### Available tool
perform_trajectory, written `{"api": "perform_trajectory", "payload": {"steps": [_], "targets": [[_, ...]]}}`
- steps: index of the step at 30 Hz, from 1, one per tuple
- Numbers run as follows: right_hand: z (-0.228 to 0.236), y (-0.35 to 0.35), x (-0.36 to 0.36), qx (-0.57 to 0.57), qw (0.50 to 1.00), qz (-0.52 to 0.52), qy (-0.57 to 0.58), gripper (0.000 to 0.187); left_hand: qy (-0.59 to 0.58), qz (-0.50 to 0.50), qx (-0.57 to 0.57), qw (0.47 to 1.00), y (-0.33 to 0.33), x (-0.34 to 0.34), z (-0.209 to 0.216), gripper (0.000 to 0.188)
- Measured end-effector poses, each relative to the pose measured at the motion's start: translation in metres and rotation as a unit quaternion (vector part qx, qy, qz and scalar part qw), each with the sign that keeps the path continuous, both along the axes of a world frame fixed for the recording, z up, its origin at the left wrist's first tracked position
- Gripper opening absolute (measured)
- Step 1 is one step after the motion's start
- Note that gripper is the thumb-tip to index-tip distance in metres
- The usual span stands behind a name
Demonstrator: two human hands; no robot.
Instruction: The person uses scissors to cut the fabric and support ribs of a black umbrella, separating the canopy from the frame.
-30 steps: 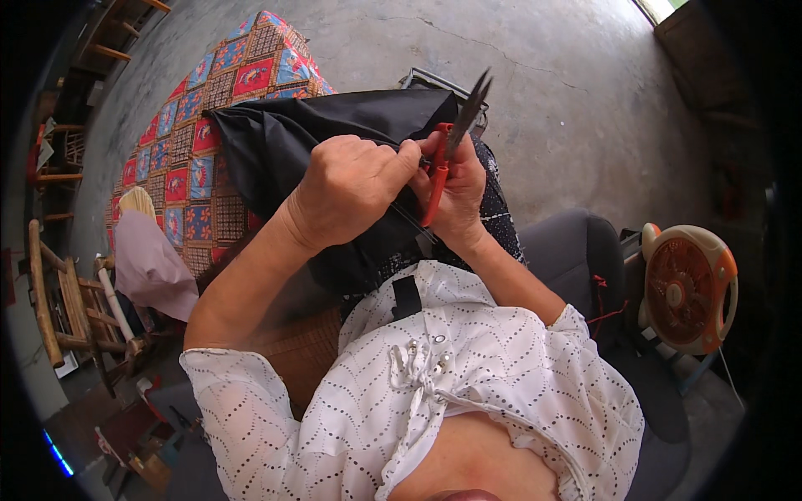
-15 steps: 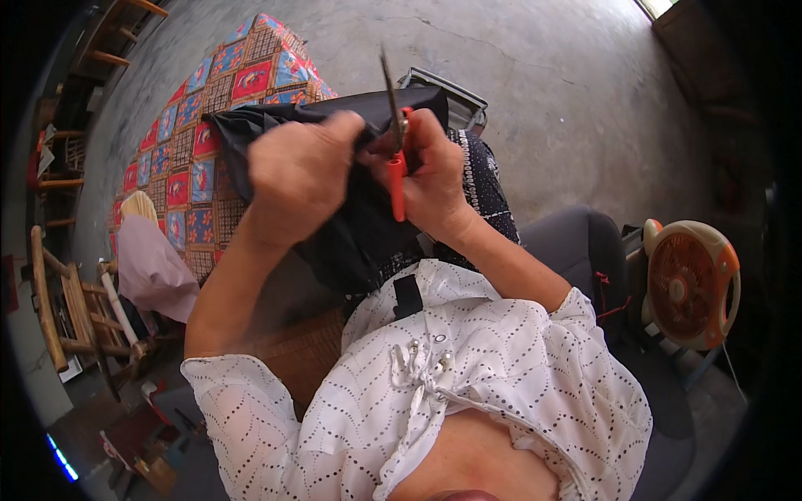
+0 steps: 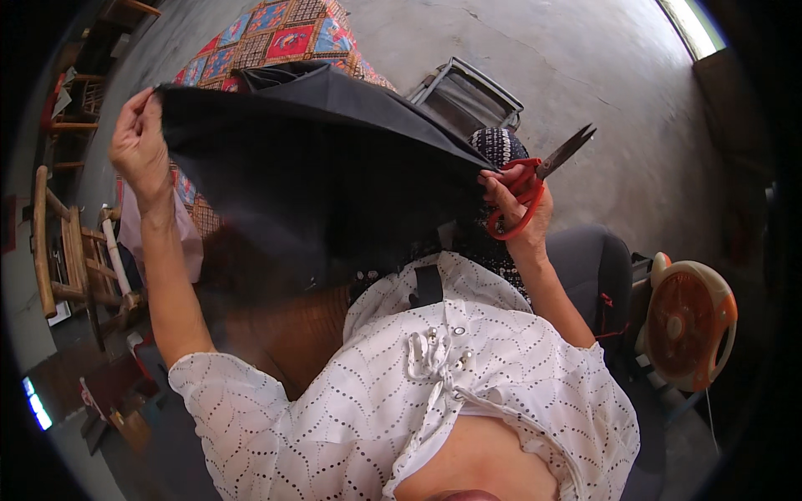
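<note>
A broad piece of black fabric (image 3: 334,150) is stretched between my two hands, over my lap. My left hand (image 3: 142,142) pinches its left corner between thumb and fingers. At the other end, my right hand (image 3: 522,209) grips the fabric's edge with the fingertips. That same hand also has red-handled scissors (image 3: 530,188) in it, their blades pointing up and to the right, away from the cloth. Patterned dark cloth (image 3: 501,146) covers my knee beside the right hand.
A colourful patchwork-print cloth (image 3: 292,37) lies beyond the fabric. A grey metal-framed item (image 3: 468,96) stands on the concrete floor (image 3: 601,75). At right is an orange and white fan (image 3: 689,321), near a dark seat back (image 3: 585,259). Wooden chairs (image 3: 75,250) stand at left.
My hands, close together before, have moved wide apart, spreading the black fabric between them. The scissors went right with my right hand and their blades turned from upward to up-right.
</note>
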State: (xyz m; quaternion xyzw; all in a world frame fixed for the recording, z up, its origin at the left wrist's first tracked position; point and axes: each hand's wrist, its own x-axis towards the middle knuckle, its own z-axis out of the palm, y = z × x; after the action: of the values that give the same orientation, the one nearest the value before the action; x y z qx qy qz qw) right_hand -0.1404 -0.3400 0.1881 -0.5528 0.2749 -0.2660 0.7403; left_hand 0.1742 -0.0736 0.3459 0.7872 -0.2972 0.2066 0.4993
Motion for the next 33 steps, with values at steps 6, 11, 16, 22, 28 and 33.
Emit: {"api": "perform_trajectory", "payload": {"steps": [6,11,16,22,28,33], "targets": [[0.025,0.009,-0.028,-0.024,0.992,0.1,0.071,0.019,-0.001,0.217,0.139,0.966,0.093,0.005,-0.036,0.018],[0.008,0.011,-0.037,-0.053,0.993,0.078,0.072,0.014,0.153,0.202,0.169,0.953,0.165,-0.011,-0.104,0.015],[-0.002,0.02,-0.034,-0.094,0.987,0.098,0.081,0.015,0.139,0.07,0.465,0.872,0.13,-0.067,-0.115,0.008],[0.001,0.027,-0.038,-0.072,0.991,0.093,0.061,0.016,0.021,-0.064,0.543,0.837,0.052,-0.125,-0.077,0.05],[-0.017,0.036,-0.03,0.014,0.995,0.092,0.024,0.02,-0.004,-0.325,0.305,0.895,-0.089,-0.208,-0.087,0.053],[-0.003,0.032,-0.018,0.018,0.997,0.08,-0.003,0.018,-0.182,-0.318,0.339,0.866,-0.133,-0.18,-0.123,0.034]]}}
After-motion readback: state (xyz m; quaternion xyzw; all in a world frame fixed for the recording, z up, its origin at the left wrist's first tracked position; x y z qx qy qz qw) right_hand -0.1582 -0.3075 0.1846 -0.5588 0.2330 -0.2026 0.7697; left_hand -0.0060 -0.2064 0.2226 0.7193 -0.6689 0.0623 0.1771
